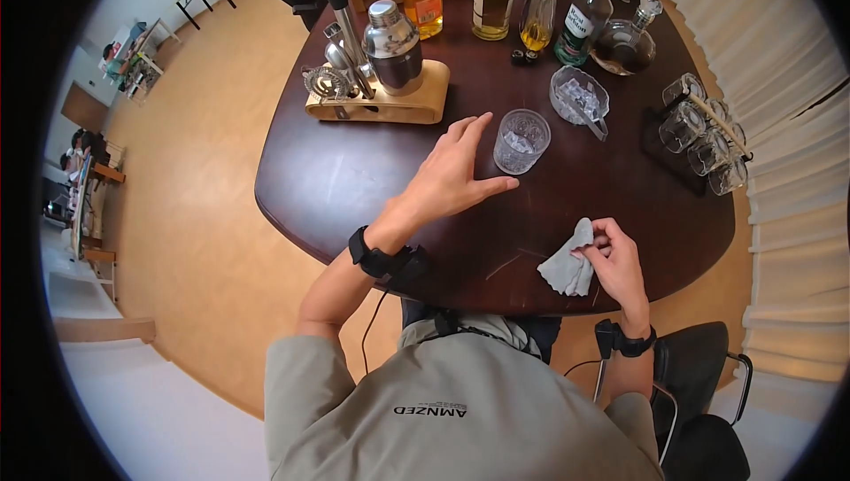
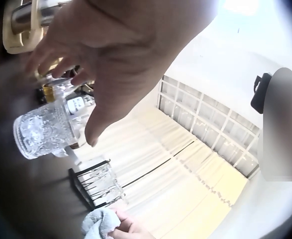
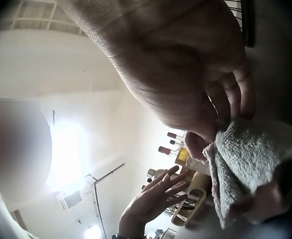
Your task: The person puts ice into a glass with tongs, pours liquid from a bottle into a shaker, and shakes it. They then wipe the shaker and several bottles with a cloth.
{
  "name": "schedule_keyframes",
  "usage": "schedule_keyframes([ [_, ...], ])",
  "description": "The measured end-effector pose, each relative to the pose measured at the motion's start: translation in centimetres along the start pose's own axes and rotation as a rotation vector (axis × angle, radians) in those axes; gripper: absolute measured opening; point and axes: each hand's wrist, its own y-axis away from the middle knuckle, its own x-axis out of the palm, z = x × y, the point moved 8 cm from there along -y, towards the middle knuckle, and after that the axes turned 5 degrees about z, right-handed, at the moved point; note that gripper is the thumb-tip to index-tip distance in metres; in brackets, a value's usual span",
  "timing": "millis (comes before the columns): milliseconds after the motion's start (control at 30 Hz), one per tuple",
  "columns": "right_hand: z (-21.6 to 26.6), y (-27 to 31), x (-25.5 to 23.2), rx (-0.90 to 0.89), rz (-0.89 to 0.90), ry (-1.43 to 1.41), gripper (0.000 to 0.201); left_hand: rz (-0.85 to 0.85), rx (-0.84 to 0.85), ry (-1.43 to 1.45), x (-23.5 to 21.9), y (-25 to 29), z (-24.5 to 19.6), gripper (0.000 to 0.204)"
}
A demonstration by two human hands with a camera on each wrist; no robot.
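A patterned drinking glass (image 1: 521,146) with ice in it stands upright on the dark wooden table. My left hand (image 1: 452,166) is just left of it, thumb and fingers spread apart, with a gap between them and the glass. In the left wrist view the same glass (image 2: 44,130) shows beyond the stretched thumb. My right hand (image 1: 617,259) pinches a light grey cloth (image 1: 568,267) near the table's front edge. Seen from the right wrist, the cloth (image 3: 255,159) has a fluffy towel weave and hangs folded from the curled fingers.
Behind the glass sits a glass bowl of ice (image 1: 580,96) with tongs. A wooden bar-tool stand (image 1: 416,104) holds a cocktail shaker (image 1: 394,51). Several bottles, including a green-labelled one (image 1: 583,25), line the back. At right is a rack of upturned glasses (image 1: 708,140).
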Motion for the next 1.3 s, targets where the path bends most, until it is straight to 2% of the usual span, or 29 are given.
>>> schedule_keyframes([
  [100, -1.3, 0.4, -0.3, 0.065, -0.014, 0.013, 0.024, -0.036, 0.015, -0.014, 0.8, -1.1, 0.4, 0.115],
  [233, -0.9, 0.3, -0.1, 0.025, -0.049, -0.068, 0.025, -0.115, 0.054, -0.052, 1.8, -3.5, 0.6, 0.131],
  [300, -0.8, 0.3, 0.5, 0.053, 0.009, -0.084, 0.026, -0.109, 0.041, -0.040, 2.0, -4.4, 0.4, 0.133],
  [400, -0.7, 0.4, 0.5, 0.060, 0.003, -0.088, 0.028, -0.069, 0.018, -0.046, 2.9, -5.4, 0.3, 0.134],
  [500, -1.0, 0.6, 0.5, 0.076, 0.008, -0.099, 0.028, -0.054, -0.007, -0.087, 3.6, -5.7, 0.5, 0.131],
  [567, -1.3, 0.7, 0.6, 0.086, 0.009, -0.105, 0.028, -0.041, -0.046, -0.039, 4.1, -6.0, 1.3, 0.119],
  [600, -1.5, 0.7, 0.6, 0.085, 0.008, -0.117, 0.028, -0.037, -0.046, -0.041, 4.3, -6.1, 1.4, 0.119],
  [667, -1.6, 0.8, 0.7, 0.086, 0.007, -0.130, 0.028, -0.043, -0.052, -0.025, 4.3, -6.2, 1.8, 0.104],
  [700, -1.5, 0.8, 0.7, 0.087, 0.010, -0.122, 0.028, -0.040, -0.052, -0.026, 4.4, -6.1, 1.9, 0.104],
  [767, -1.6, 0.7, 0.7, 0.088, 0.011, -0.116, 0.028, -0.097, 0.025, -0.051, 4.1, -5.5, 1.0, 0.090],
  [900, -1.5, 0.7, 0.7, 0.042, -0.008, -0.146, 0.028, -0.069, 0.068, -0.060, 4.2, -3.9, -0.3, 0.087],
  [967, -1.5, 0.7, 0.6, 0.024, -0.025, -0.148, 0.027, -0.097, 0.184, -0.095, 4.4, -3.3, -1.2, 0.083],
  [1100, -1.3, 0.9, 0.5, 0.019, -0.039, -0.141, 0.028, -0.065, 0.103, -0.003, 4.2, -3.8, 0.0, 0.084],
  [1200, -1.4, 0.6, 0.1, -0.002, -0.055, -0.143, 0.028, -0.138, 0.060, 0.183, 2.9, -3.7, 1.5, 0.088],
  [1233, -1.6, 1.0, 0.3, -0.003, -0.064, -0.165, 0.029, -0.129, 0.055, 0.182, 2.6, -3.4, 1.1, 0.088],
  [1300, -1.4, 1.2, 0.1, 0.009, -0.065, -0.142, 0.029, -0.089, 0.011, -0.024, 1.8, -3.2, 0.1, 0.087],
])
